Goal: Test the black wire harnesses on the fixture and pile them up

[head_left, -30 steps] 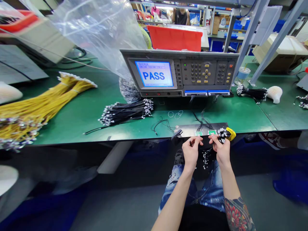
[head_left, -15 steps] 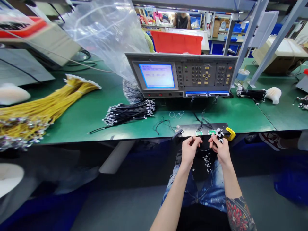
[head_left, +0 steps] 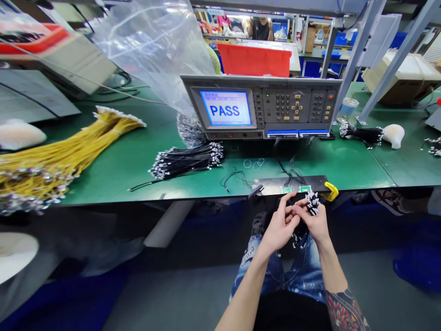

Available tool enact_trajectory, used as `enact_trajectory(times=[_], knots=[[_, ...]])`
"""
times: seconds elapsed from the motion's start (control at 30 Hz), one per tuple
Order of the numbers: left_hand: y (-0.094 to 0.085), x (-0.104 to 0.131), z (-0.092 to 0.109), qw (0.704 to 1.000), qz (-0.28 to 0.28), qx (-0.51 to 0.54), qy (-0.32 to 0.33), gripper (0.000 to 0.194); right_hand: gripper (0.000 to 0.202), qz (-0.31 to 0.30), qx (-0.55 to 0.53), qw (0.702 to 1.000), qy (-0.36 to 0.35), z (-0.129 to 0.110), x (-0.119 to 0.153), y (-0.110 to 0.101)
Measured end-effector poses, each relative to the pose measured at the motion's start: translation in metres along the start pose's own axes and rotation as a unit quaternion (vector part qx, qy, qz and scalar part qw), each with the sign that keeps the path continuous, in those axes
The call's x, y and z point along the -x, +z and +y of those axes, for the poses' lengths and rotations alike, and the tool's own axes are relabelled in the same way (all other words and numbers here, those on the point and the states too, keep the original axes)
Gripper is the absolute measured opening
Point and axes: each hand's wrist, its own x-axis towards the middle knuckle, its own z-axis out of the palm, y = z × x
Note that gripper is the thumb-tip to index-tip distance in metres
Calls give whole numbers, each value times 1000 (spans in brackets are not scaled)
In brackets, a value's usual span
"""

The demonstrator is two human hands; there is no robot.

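My right hand (head_left: 315, 220) is closed on a bunch of black cables with white connectors (head_left: 312, 203), just below the bench edge. My left hand (head_left: 283, 225) meets it fingertip to fingertip; its fingers are bent together, and what they pinch is too small to make out. Right above the hands, a black fixture bar (head_left: 268, 185) carries two green connector boards (head_left: 304, 189), wired to a grey tester (head_left: 289, 103). The tester's screen (head_left: 225, 109) reads PASS. More white connectors hang below my hands over my lap.
A pile of black cables (head_left: 188, 160) and a large bundle of yellow cables (head_left: 69, 154) lie on the green bench to the left. A yellow clamp (head_left: 331, 191) grips the bar's right end. Farther right are a small cable bundle (head_left: 363, 134) and a cup (head_left: 348, 108).
The tester's screen has switched to PASS. My left hand has moved right and down to meet my right hand, which has moved slightly lower and left.
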Motion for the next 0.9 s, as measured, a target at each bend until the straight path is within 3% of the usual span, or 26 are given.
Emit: enact_trajectory(times=[0.23, 0.43, 0.6, 0.77, 0.9], knots=[[2, 2, 0, 995, 25, -92, 33, 53, 31, 50, -8, 999, -8, 6, 0, 7], [-23, 6, -14, 998, -21, -58, -18, 33, 37, 63, -178, 980, 60, -2, -13, -2], [-47, 13, -15, 995, 59, -61, -48, 33, 37, 54, -160, 985, 47, 7, -23, -13], [-54, 13, -10, 989, 139, 55, -8, 34, 41, 123, -102, 987, 24, 19, -27, -8], [-46, 11, -11, 971, 132, 200, -10, 40, 43, 139, -93, 986, 17, 18, -28, -5]])
